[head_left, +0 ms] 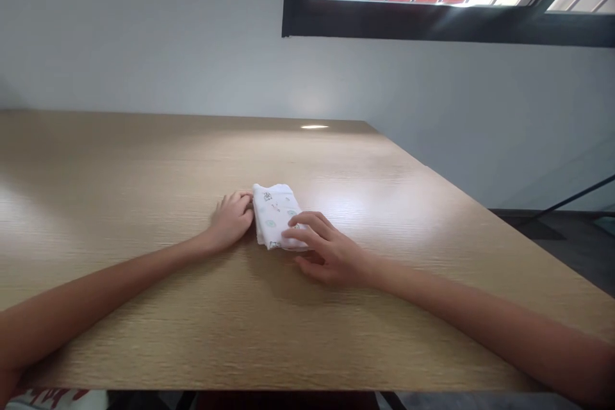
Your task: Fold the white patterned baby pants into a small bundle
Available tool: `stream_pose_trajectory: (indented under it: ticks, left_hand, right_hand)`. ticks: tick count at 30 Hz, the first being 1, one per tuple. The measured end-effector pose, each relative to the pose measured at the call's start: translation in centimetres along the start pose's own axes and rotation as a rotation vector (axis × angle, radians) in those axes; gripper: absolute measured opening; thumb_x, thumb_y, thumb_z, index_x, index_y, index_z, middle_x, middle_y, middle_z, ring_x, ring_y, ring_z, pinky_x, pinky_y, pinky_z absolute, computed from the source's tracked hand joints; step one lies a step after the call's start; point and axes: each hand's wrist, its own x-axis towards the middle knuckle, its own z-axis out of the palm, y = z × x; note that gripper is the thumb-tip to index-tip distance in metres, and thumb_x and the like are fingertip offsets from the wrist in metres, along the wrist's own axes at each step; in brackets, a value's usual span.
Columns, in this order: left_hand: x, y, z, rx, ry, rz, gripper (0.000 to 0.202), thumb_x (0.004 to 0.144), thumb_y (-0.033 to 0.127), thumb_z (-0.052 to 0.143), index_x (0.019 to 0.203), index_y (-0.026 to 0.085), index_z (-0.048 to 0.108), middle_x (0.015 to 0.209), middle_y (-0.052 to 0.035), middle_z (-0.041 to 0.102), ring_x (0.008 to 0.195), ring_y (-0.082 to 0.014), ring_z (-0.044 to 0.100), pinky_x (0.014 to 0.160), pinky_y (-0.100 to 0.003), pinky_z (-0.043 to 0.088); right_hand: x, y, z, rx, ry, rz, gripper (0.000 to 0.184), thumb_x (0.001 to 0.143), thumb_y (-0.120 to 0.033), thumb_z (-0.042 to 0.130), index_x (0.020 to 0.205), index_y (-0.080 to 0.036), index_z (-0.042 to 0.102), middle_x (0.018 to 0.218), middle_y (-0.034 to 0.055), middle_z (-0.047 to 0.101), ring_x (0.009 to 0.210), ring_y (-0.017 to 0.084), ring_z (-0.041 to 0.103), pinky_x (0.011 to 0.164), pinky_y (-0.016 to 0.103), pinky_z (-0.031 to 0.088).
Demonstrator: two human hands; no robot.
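Observation:
A folded white cloth (275, 213) with small printed drawings and pale green round marks lies on the wooden table. Its layers are stacked into a small, roughly rectangular packet. At its left edge rests my left hand (232, 220), fingertips and thumb against the side of the cloth, with a gap between thumb and index finger. My right hand (329, 250) reaches over the near right corner. Its fingers are apart and lie on or just above the fabric, while the thumb is by the tabletop in front. Part of that corner is hidden under these fingers.
The light wooden table (144, 320) extends to a grey wall (144, 32) at the back; its right edge slants away. A dark-framed barred window (413, 19) is above. A thin black rod (567, 202) slopes beyond the right edge.

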Motion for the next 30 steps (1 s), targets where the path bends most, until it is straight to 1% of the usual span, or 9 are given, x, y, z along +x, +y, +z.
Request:
stream_pose_trajectory:
  ticks: [3, 6, 11, 16, 18, 21, 25, 28, 30]
  left_hand:
    - [-0.2, 0.3, 0.0, -0.021, -0.054, 0.067, 0.034, 0.079, 0.023, 0.035, 0.106, 0.021, 0.055, 0.115, -0.0035, 0.053, 0.109, -0.0230, 0.043, 0.097, -0.039, 0.030]
    - [-0.7, 0.9, -0.2, -0.264, -0.107, 0.113, 0.031, 0.081, 0.025, 0.036, 0.106, 0.021, 0.055, 0.106, -0.0027, 0.058, 0.101, -0.0209, 0.049, 0.091, -0.035, 0.036]
    - [-1.5, 1.4, 0.2, -0.609, -0.139, 0.065, 0.038, 0.080, 0.028, 0.042, 0.116, 0.018, 0.046, 0.106, -0.0048, 0.058, 0.098, -0.0202, 0.052, 0.086, -0.032, 0.041]
    - [-2.1, 2.0, 0.5, -0.210, 0.055, -0.107, 0.027, 0.074, 0.028, 0.042, 0.096, 0.019, 0.055, 0.112, -0.0083, 0.052, 0.109, -0.0276, 0.041, 0.095, -0.044, 0.031]
    - [-2.2, 2.3, 0.4, -0.101, 0.016, -0.091, 0.024, 0.075, 0.031, 0.040, 0.089, 0.019, 0.056, 0.113, -0.0086, 0.050, 0.111, -0.0295, 0.037, 0.096, -0.048, 0.027]
    - [-2.2, 2.7, 0.2, -0.124, -0.068, 0.001, 0.022, 0.076, 0.031, 0.041, 0.088, 0.019, 0.055, 0.111, -0.0087, 0.052, 0.109, -0.0306, 0.039, 0.096, -0.050, 0.026]
    - [-2.8, 3.2, 0.5, -0.599, -0.263, 0.107, 0.027, 0.083, 0.037, 0.042, 0.106, 0.022, 0.043, 0.103, -0.0045, 0.058, 0.100, -0.0241, 0.051, 0.089, -0.040, 0.039]
    - [-4.0, 4.4, 0.7, -0.944, -0.418, 0.119, 0.043, 0.084, 0.037, 0.045, 0.120, 0.028, 0.023, 0.110, -0.0023, 0.056, 0.101, -0.0205, 0.054, 0.083, -0.032, 0.046]
    - [-5.1, 5.7, 0.7, -1.071, -0.481, 0.137, 0.057, 0.083, 0.032, 0.049, 0.126, 0.032, 0.012, 0.121, -0.0023, 0.048, 0.111, -0.0199, 0.048, 0.090, -0.031, 0.043]
  right_hand:
    - [0.1, 0.2, 0.2, -0.037, -0.028, 0.138, 0.057, 0.080, -0.023, 0.053, 0.131, -0.018, 0.028, 0.130, 0.0153, 0.030, 0.122, 0.027, 0.026, 0.092, 0.044, 0.040]
    - [0.1, 0.3, 0.3, -0.039, -0.051, 0.188, 0.069, 0.081, -0.029, 0.056, 0.137, -0.020, 0.017, 0.135, 0.0151, 0.025, 0.124, 0.027, 0.025, 0.092, 0.045, 0.041]
    - [0.1, 0.2, 0.3, -0.060, -0.045, 0.185, 0.073, 0.080, -0.032, 0.057, 0.138, -0.020, 0.014, 0.135, 0.0147, 0.026, 0.124, 0.028, 0.026, 0.094, 0.047, 0.040]
    - [0.1, 0.3, 0.5, -0.089, -0.038, 0.187, 0.072, 0.080, -0.034, 0.057, 0.137, -0.021, 0.015, 0.134, 0.0155, 0.028, 0.124, 0.029, 0.027, 0.094, 0.048, 0.038]
    - [0.1, 0.4, 0.5, -0.100, -0.032, 0.173, 0.072, 0.080, -0.033, 0.058, 0.137, -0.020, 0.016, 0.133, 0.0157, 0.029, 0.123, 0.028, 0.027, 0.095, 0.047, 0.037]
    - [0.0, 0.3, 0.4, -0.112, -0.038, 0.159, 0.072, 0.078, -0.030, 0.059, 0.136, -0.019, 0.017, 0.131, 0.0154, 0.031, 0.123, 0.028, 0.028, 0.096, 0.046, 0.037]
    - [0.1, -0.3, 0.7, -0.107, 0.014, 0.185, 0.080, 0.074, -0.029, 0.062, 0.137, -0.021, 0.013, 0.128, 0.0160, 0.032, 0.119, 0.030, 0.032, 0.092, 0.048, 0.039]
    - [0.1, -1.4, 0.9, -0.051, 0.121, 0.215, 0.083, 0.072, -0.026, 0.061, 0.137, -0.023, 0.009, 0.128, 0.0160, 0.029, 0.117, 0.032, 0.034, 0.089, 0.050, 0.041]
    - [-0.3, -2.6, 0.6, 0.016, 0.161, 0.250, 0.080, 0.073, -0.022, 0.058, 0.136, -0.026, 0.010, 0.128, 0.0145, 0.028, 0.114, 0.031, 0.039, 0.085, 0.047, 0.046]
